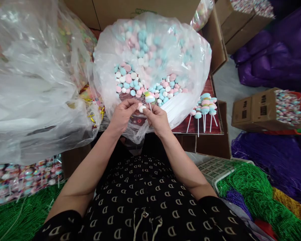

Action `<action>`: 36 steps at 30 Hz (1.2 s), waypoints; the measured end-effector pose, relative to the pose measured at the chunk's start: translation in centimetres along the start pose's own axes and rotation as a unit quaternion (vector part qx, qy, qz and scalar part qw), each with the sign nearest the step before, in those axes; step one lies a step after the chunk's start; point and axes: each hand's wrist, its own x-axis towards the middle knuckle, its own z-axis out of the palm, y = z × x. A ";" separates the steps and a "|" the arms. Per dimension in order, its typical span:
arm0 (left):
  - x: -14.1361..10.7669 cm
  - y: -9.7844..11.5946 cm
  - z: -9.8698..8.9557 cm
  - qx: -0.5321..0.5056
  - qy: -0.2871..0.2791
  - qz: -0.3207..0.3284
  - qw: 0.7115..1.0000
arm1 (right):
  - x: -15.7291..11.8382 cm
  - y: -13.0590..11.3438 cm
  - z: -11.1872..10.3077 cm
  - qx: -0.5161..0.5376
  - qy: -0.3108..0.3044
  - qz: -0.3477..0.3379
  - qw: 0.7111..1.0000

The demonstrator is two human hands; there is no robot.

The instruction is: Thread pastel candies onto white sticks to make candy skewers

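In the head view, my left hand (125, 113) is closed in a pinch at small pink and white marshmallow pieces (141, 108). Close beside it, my right hand (159, 119) grips the white stick of a marshmallow lollipop (149, 97). Stacked yellow, white and blue pieces top that stick, and the right thumb also touches the white piece between the hands. Just beyond my fingers, a large clear plastic bag (105, 63) lies open, with loose pink, blue and white marshmallows (127, 78) inside. Fingertips partly cover the pieces being pinched.
Several marshmallow lollipops (205, 108) lie on the dark red tabletop (183, 129) to the right. Another big plastic bag (37, 100) bulges at left. A cardboard box (253, 112) holds wrapped candy. Green stringy material (253, 187) spills near a pale plastic crate (213, 170).
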 end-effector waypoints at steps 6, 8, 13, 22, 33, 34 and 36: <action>-0.9 0.1 0.7 0.010 -0.018 -0.008 1.000 | 0.1 -0.3 0.2 -0.031 0.014 0.019 0.999; -1.2 0.1 0.7 0.014 -0.032 -0.015 0.999 | 0.2 -0.3 0.2 -0.028 0.012 0.017 0.999; -1.3 -0.4 0.4 0.017 -0.032 -0.012 0.999 | -0.3 -0.1 0.0 -0.046 0.011 0.012 0.999; 0.8 -0.8 -1.1 -0.063 0.034 -0.023 0.997 | -4.7 -0.7 -2.0 -0.090 -0.107 0.064 0.988; 0.9 -1.4 -0.9 -0.029 0.030 -0.003 0.999 | -5.2 -0.4 -2.2 -0.178 -0.098 0.053 0.978; 0.9 -1.5 -0.9 -0.024 0.039 0.002 0.999 | -5.3 -0.4 -2.2 -0.178 -0.098 0.054 0.978; 0.9 -1.6 -0.8 -0.017 0.058 0.012 0.998 | -5.3 -0.5 -2.1 -0.176 -0.097 0.055 0.978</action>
